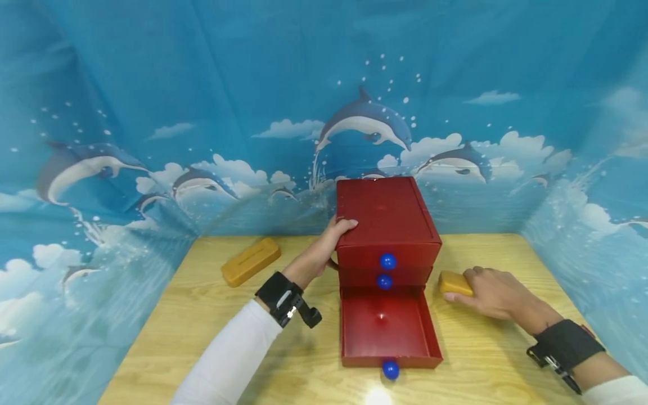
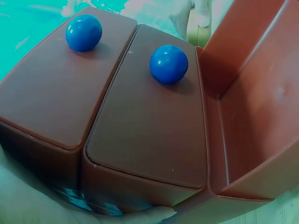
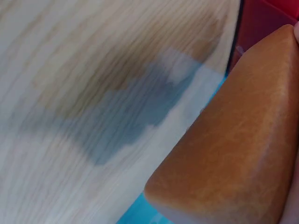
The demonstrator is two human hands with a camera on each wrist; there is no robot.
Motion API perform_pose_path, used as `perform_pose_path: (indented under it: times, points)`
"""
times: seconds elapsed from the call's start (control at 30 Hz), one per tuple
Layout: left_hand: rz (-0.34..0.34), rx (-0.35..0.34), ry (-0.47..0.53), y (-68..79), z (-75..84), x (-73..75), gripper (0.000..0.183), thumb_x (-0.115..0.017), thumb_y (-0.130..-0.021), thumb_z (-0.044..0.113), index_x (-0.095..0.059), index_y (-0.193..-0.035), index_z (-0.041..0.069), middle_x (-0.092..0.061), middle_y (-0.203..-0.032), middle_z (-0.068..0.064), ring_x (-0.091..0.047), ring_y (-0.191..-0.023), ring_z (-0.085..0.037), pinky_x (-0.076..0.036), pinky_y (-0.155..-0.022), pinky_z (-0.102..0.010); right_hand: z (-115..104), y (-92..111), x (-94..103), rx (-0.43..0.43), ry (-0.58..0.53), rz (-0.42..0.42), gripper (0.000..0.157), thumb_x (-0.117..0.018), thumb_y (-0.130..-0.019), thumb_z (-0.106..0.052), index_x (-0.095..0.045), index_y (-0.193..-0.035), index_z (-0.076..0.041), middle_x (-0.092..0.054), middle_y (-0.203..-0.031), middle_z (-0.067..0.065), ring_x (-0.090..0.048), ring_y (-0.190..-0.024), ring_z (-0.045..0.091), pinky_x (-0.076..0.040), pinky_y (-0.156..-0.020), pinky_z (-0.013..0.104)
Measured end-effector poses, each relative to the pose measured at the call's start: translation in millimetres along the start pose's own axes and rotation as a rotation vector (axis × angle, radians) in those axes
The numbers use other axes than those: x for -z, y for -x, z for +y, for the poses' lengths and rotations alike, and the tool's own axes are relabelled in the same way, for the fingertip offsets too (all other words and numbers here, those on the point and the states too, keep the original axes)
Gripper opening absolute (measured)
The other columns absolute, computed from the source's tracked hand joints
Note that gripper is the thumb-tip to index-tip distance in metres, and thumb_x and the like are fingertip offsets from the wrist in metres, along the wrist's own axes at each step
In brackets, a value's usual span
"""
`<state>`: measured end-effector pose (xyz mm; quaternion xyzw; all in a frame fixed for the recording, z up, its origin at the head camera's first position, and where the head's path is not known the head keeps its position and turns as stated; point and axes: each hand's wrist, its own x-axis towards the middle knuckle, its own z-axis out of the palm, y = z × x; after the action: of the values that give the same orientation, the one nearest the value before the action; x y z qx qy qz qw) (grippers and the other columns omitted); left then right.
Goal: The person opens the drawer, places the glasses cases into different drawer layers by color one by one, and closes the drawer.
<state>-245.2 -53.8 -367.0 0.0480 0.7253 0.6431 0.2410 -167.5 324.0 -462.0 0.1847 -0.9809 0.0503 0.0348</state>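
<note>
A small red drawer cabinet (image 1: 385, 216) with blue ball knobs stands on the table, its bottom drawer (image 1: 382, 323) pulled out and bare inside. The two upper drawers are closed. My left hand (image 1: 326, 244) rests against the cabinet's left side, thumb over the top edge; in the left wrist view a straight finger (image 2: 149, 214) lies along that side. To the right of the cabinet, my right hand (image 1: 493, 292) grips a yellow-brown soap bar (image 1: 455, 283), thumb on the near side. The bar (image 3: 233, 130) fills much of the right wrist view.
Another yellow-brown soap bar (image 1: 250, 261), with letters pressed into it, lies at the back left of the wooden table (image 1: 197, 337). A blue dolphin-print curtain (image 1: 253, 84) hangs behind the cabinet and along both sides. The open drawer's knob (image 1: 390, 370) points toward me.
</note>
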Motion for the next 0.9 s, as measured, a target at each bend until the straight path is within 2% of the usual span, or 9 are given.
perform_pose_path:
  times: [0.3,0.43,0.57,0.77,0.9]
  points:
    - [-0.014,-0.037,-0.014,-0.5,1.3,-0.8,0.086,-0.053,-0.082,0.067,-0.006,-0.149,0.040,-0.042,-0.132,-0.006,-0.048,-0.112,-0.027,-0.050,-0.066,-0.055,-22,14,21.3,0.042,0.041,0.060,0.055,-0.055,-0.081,-0.070,-0.050,-0.078,-0.015,-0.037,-0.064,-0.003,-0.034,-0.052,0.010,-0.028,-0.043,0.028]
    - [-0.025,-0.030,-0.011,0.1,0.4,0.3,0.086,-0.053,-0.082,0.067,-0.006,-0.149,0.040,-0.043,-0.130,-0.006,-0.048,-0.112,-0.027,-0.050,-0.066,-0.054,-34,17,31.2,0.056,0.029,0.048,0.053,-0.057,-0.081,-0.068,-0.050,-0.078,-0.016,-0.036,-0.064,-0.004,-0.033,-0.052,0.010,-0.028,-0.042,0.027]
    - [-0.025,-0.035,-0.008,1.4,-1.1,2.6,0.085,-0.052,-0.083,0.066,-0.006,-0.149,0.040,-0.044,-0.129,-0.006,-0.048,-0.111,-0.028,-0.050,-0.066,-0.055,-45,16,36.5,0.087,0.029,0.043,0.051,-0.057,-0.081,-0.067,-0.050,-0.080,-0.017,-0.036,-0.064,-0.005,-0.033,-0.052,0.008,-0.027,-0.042,0.026]
    - [-0.019,-0.043,-0.015,0.9,-0.6,3.4,0.081,-0.052,-0.084,0.065,-0.010,-0.148,0.041,-0.045,-0.128,-0.006,-0.048,-0.112,-0.028,-0.049,-0.066,-0.056,-62,13,45.5,0.164,0.053,0.095,0.056,-0.058,-0.079,-0.068,-0.056,-0.089,-0.013,-0.036,-0.067,-0.008,-0.034,-0.056,0.007,-0.027,-0.042,0.025]
    - [-0.016,-0.036,-0.012,0.6,-1.2,2.8,0.081,-0.052,-0.084,0.065,-0.009,-0.148,0.041,-0.045,-0.128,-0.006,-0.048,-0.111,-0.028,-0.049,-0.067,-0.057,-73,11,48.7,0.196,0.050,0.108,0.055,-0.058,-0.079,-0.068,-0.056,-0.089,-0.014,-0.036,-0.068,-0.010,-0.033,-0.056,0.006,-0.028,-0.042,0.024]
